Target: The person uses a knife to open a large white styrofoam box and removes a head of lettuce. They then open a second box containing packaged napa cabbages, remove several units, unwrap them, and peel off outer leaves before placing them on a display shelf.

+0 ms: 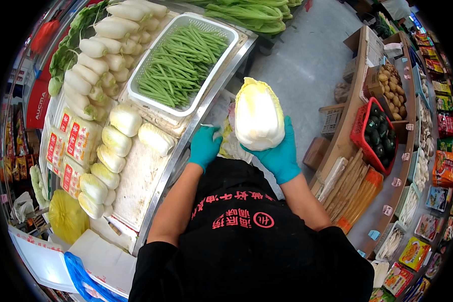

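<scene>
My right hand (279, 154), in a teal glove, holds a large napa cabbage (259, 117) from below and its right side, with the leafy tip pointing away from me. My left hand (205, 145), also gloved, is curled at the metal edge of the display stand, with a bit of whitish material at its fingertips; whether it grips that is unclear. Loose cabbage leaves (228, 139) lie low between the hands, partly hidden. Left of my left hand, a small napa cabbage (156, 139) lies alone on the stand, beside a row of others (111, 158).
White radishes (92, 64), a white basket of green beans (181, 68) and bagged packs (77, 139) cover much of the stand. Leafy greens (253, 15) lie at its far end. Across the aisle, a shelf holds a red basket of dark green squash (377, 136), potatoes (392, 90) and long roots (347, 185).
</scene>
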Tool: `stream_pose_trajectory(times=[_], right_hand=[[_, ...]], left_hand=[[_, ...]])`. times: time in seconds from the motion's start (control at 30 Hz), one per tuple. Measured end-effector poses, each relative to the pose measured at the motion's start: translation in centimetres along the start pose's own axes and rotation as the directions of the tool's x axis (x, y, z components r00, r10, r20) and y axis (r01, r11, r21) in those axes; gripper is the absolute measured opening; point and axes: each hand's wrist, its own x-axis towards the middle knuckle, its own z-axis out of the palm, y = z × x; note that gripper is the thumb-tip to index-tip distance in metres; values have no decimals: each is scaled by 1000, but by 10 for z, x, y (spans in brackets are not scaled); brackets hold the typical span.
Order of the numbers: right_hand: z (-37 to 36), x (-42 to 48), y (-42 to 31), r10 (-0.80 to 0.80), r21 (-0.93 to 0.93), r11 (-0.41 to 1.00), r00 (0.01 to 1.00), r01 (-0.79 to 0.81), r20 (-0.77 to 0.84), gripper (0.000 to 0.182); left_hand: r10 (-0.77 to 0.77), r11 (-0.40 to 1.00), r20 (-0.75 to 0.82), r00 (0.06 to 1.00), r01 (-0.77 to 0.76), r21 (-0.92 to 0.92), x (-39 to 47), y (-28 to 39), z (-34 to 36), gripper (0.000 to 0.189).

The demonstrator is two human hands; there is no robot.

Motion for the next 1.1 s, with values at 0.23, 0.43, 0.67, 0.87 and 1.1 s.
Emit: stream_pose_trajectory(times=[0.23, 0.43, 0.67, 0.87, 1.1], right_hand=[[6, -10, -6, -460, -917, 189, 857, 351, 233, 76], [50, -19, 24, -170, -828, -239, 818, 507, 549, 94], [24, -11, 53, 0, -895, 399, 976, 201, 220, 97], [-7, -6, 29, 70, -506, 862, 992, -9, 101, 89], [-16, 2, 43, 37, -840, 542, 998, 19, 47, 87]], left_hand=[[154, 499, 167, 974, 69, -864, -24, 65, -30, 61], [317, -280, 100, 943, 194, -940, -31, 57, -38, 79], [271, -401, 51, 961, 160, -902, -51, 34, -43, 80], [277, 293, 132, 952, 47, -955, -68, 34, -53, 68], [-83, 85, -20, 996, -13, -996, -103, 13, -69, 78]])
